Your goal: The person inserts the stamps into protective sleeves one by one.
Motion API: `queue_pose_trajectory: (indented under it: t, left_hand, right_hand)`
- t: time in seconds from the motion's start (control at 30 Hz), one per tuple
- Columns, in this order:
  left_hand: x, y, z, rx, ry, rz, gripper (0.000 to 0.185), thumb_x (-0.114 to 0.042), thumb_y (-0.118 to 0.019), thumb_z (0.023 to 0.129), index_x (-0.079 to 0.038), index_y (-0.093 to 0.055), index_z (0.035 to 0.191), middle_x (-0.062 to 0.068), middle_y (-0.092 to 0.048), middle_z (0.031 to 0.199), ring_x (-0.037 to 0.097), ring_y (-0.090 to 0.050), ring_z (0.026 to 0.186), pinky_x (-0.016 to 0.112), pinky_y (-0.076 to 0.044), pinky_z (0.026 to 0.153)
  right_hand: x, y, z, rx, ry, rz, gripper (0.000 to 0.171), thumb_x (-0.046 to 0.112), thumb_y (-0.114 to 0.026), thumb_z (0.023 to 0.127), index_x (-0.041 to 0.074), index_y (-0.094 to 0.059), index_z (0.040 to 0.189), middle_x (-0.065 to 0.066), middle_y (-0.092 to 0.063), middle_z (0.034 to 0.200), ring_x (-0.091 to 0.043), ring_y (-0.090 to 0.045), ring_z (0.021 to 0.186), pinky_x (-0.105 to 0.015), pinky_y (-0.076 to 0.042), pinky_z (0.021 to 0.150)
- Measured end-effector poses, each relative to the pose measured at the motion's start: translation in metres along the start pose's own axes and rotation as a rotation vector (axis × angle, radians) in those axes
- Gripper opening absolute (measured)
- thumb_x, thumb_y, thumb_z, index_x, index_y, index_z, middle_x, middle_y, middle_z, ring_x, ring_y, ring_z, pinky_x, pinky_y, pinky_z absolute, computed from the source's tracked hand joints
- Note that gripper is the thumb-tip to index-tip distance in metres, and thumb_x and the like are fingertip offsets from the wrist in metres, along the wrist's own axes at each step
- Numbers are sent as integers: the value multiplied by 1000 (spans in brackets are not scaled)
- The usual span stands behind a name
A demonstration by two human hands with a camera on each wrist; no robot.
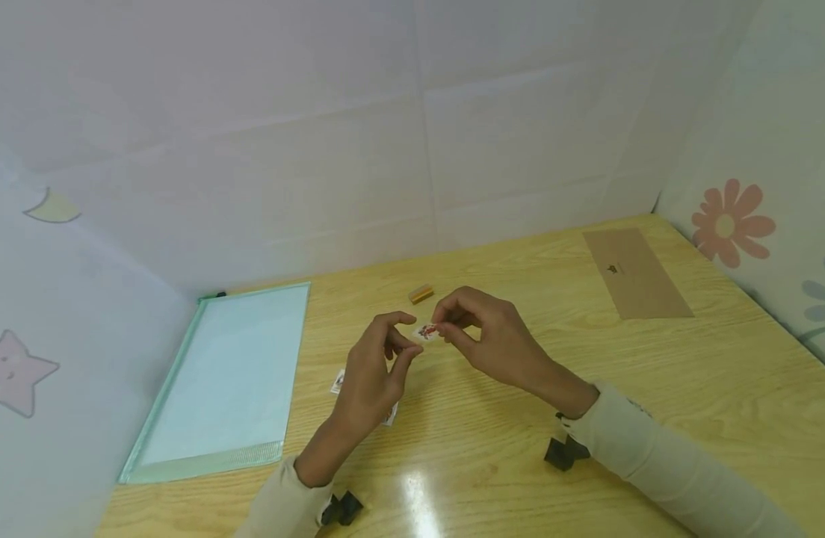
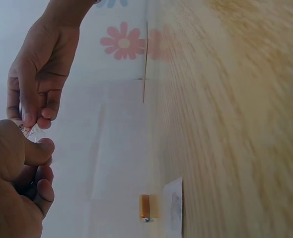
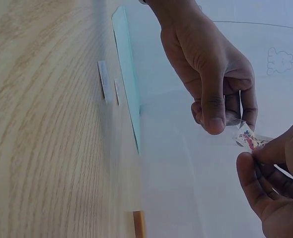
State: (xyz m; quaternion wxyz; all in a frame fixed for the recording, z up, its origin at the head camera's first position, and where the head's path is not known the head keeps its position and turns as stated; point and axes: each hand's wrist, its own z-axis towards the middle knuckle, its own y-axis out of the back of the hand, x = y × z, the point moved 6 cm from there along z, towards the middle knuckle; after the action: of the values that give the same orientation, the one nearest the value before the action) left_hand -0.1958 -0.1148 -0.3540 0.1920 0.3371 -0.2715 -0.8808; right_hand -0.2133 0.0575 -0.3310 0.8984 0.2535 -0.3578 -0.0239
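Note:
My left hand (image 1: 368,370) and right hand (image 1: 496,336) meet above the middle of the wooden table, holding one small sticker (image 1: 427,331) between them. It has a red print and a clear, shiny edge. My right thumb and fingers pinch its printed end in the right wrist view, while my left thumb and fingers hold the clear film (image 3: 238,123) at the opposite end. Below the left hand lie two small printed pieces (image 1: 338,381), the nearer one (image 1: 390,415) partly hidden by that hand. Fingers cover much of the sticker in the left wrist view.
Just beyond the hands lies a small orange-brown block (image 1: 421,294). A pale green zip folder (image 1: 217,381) covers the table's left part. Toward the back right is a flat brown card (image 1: 636,273) with a small dark mark. White walls border the table.

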Motion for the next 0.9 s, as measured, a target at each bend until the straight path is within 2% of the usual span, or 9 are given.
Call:
queue_pose_trajectory:
  t: [0.23, 0.9]
  left_hand:
    - [1, 1, 0, -11, 5, 0, 48, 2, -76, 86, -2, -53, 128, 1, -64, 87, 9, -58, 76, 34, -52, 64]
    - [-2, 0, 0, -3, -33, 50, 48, 3, -78, 85, -1, -53, 126, 3, -63, 88, 11, -59, 77, 33, -53, 65]
  right_hand:
    - [1, 1, 0, 3, 3, -39, 21, -2, -71, 92, 13, -63, 105, 5, -64, 103, -7, -67, 88, -24, -57, 79]
    - [6, 2, 1, 4, 15, -84, 15, 1, -70, 94, 11, -63, 103, 5, -64, 102, -6, -67, 88, -23, -56, 76]
